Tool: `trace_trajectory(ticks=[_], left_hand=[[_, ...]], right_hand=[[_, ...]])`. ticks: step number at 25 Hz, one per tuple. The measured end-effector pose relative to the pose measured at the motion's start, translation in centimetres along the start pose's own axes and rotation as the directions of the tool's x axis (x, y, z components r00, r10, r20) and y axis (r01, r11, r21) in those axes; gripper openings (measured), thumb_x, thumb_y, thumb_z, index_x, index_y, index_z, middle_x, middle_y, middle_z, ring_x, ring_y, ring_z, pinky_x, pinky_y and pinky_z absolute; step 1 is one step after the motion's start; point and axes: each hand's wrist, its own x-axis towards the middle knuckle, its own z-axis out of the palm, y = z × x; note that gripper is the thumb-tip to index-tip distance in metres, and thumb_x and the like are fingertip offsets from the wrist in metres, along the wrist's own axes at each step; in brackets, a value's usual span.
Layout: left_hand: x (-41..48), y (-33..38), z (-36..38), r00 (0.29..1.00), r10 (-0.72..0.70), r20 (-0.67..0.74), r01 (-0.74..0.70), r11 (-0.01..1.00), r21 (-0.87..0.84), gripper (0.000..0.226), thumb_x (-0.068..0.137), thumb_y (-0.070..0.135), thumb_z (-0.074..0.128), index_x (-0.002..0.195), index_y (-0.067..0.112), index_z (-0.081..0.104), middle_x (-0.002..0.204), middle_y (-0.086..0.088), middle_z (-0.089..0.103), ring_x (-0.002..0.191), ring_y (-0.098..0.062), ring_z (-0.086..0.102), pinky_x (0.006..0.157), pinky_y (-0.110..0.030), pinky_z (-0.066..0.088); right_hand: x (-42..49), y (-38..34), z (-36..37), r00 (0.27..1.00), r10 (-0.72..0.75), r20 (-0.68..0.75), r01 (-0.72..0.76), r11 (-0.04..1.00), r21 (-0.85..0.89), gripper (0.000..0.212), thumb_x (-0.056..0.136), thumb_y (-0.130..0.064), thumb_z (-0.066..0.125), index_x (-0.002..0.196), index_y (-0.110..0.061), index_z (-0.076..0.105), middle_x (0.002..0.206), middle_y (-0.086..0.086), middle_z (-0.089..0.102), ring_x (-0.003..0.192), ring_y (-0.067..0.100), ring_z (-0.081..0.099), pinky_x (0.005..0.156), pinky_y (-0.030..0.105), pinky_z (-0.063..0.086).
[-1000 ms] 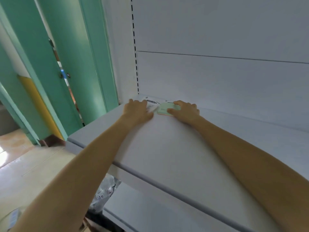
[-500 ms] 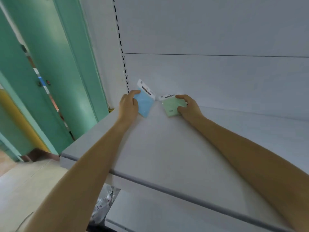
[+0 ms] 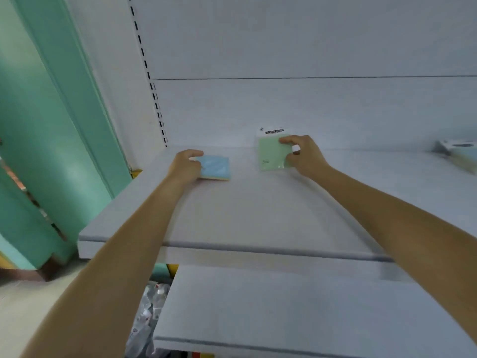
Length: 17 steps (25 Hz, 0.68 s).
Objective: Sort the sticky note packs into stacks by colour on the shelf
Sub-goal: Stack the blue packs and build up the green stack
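While left hand (image 3: 186, 165) grips blue pack (image 3: 215, 167) flat on shelf (image 3: 258, 215), right hand (image 3: 302, 156) pinches green pack (image 3: 272, 153) tilted up near back wall. Colours split, stacks barely begun; more packs (image 3: 458, 155) far right, unsorted.

shelf (image 3: 258, 215): smooth, matt pale grey sheet, looks like painted metal. back panel (image 3: 309, 107): same matt finish. blue pack (image 3: 215, 165) and green pack (image 3: 271, 155): paper pads in clear glossy plastic wrap, faint sheen on blue. door frame (image 3: 51, 112): smooth green paint, slight gloss.
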Motion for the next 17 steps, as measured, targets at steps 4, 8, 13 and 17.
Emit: trace_trajectory(ticks=[4,8,13,17], left_hand=[[-2.9,3.1,4.2,0.993,-0.015,0.116,0.039,0.978,-0.207,0.044,0.085,-0.010,0.035,0.122,0.005,0.056,0.106,-0.012,0.054,0.093,-0.023,0.055,0.076,-0.032,0.051],[-6.6,6.2,9.9,0.974,0.096,0.205,-0.049,0.973,-0.225,0.043,0.088,-0.006,0.032,0.121,0.007,0.057,0.108,-0.008,0.053,0.093,-0.023,0.053,0.061,-0.025,0.047],[-10.7,10.8,18.4,0.961,0.144,0.238,-0.082,0.964,-0.255,0.043,0.090,-0.005,0.031,0.125,0.006,0.054,0.129,-0.016,0.052,0.096,-0.022,0.053,0.077,-0.034,0.052],[-14.3,14.8,27.4,0.957,0.161,0.240,-0.083,0.949,-0.303,0.045,0.091,-0.005,0.029,0.131,0.006,0.047,0.136,-0.017,0.048,0.102,-0.022,0.052,0.083,-0.035,0.051]], right_hand=[[-4.7,2.6,-4.3,0.989,0.087,-0.117,-0.085,0.996,0.024,0.049,0.081,0.008,0.044,0.125,-0.012,0.055,0.131,0.011,0.048,0.083,0.022,0.054,0.052,0.006,0.041],[-7.4,6.4,-9.6,0.969,0.144,-0.199,-0.142,0.990,0.024,0.050,0.081,0.007,0.042,0.126,-0.013,0.053,0.130,0.017,0.048,0.086,0.021,0.053,0.052,0.007,0.041],[-10.8,11.7,-17.5,0.946,0.180,-0.268,-0.178,0.984,0.031,0.052,0.079,0.010,0.042,0.126,-0.011,0.054,0.128,0.019,0.052,0.089,0.019,0.050,0.052,-0.002,0.037],[-13.9,16.3,-25.6,0.930,0.230,-0.287,-0.200,0.971,0.128,0.051,0.080,0.012,0.040,0.125,-0.009,0.055,0.111,0.002,0.050,0.093,0.018,0.046,0.062,0.009,0.037]])
